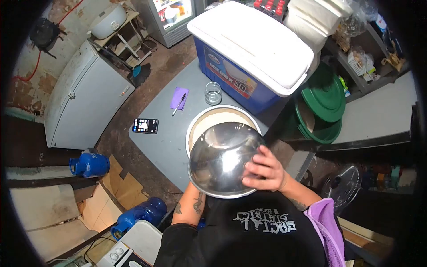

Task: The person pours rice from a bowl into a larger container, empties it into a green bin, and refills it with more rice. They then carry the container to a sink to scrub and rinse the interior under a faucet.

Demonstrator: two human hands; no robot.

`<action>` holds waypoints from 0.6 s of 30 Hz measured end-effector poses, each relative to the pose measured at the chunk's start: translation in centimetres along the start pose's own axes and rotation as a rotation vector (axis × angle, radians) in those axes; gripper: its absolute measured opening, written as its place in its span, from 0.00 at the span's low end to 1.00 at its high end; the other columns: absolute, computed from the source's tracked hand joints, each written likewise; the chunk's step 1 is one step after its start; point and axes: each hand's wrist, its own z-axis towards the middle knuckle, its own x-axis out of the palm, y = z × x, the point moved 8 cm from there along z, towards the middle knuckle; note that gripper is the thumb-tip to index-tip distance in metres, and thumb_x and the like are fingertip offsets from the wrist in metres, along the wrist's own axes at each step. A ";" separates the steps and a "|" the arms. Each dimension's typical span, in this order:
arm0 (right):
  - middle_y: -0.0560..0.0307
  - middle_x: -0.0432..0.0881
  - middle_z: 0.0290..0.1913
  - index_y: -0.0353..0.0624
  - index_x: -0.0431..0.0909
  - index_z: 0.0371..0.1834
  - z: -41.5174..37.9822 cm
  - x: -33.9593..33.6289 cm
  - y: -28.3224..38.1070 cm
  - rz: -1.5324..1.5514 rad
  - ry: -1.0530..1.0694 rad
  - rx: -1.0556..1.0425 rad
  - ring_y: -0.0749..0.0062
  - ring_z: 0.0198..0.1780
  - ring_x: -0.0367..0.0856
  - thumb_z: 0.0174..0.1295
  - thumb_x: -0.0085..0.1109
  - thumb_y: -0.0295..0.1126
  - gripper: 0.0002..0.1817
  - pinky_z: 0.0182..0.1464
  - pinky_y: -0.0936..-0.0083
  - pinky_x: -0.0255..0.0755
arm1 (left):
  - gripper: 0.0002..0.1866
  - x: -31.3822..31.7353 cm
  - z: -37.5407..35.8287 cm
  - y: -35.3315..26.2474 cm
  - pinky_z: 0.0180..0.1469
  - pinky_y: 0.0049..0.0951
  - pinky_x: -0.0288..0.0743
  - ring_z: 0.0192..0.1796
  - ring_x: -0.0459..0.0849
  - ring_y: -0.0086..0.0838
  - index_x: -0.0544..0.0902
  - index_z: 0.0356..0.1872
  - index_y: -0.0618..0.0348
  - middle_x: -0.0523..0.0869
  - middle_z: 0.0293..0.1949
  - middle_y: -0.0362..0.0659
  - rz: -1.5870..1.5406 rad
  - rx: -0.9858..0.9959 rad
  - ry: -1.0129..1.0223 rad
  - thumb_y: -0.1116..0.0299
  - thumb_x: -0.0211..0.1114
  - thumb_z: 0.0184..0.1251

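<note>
A shiny metal bowl is tipped with its rounded outside toward me, over the near part of a wide round pan. Pale, cream-coloured contents fill what I can see of the pan. My right hand rests on the right side of the bowl, its fingers bent against the metal. The bowl covers my left hand; only the tattooed forearm shows below the rim. Behind the pan stands a clear glass. A pen lies on a purple paper beside a lit phone.
A blue icebox with a white lid stands at the back of the grey table. Green lidded bins are to the right. On the left are a white chest freezer and a blue gas cylinder.
</note>
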 end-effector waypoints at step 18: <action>0.43 0.77 0.62 0.36 0.76 0.63 -8.1 -2.1 -9.0 0.382 -0.170 1.109 0.54 0.62 0.78 0.62 0.62 0.25 0.23 0.65 0.68 0.71 | 0.23 2.1 -5.2 -9.4 0.60 0.33 0.74 0.55 0.80 0.34 0.75 0.60 0.71 0.81 0.56 0.49 0.321 0.629 -0.005 0.78 0.64 0.64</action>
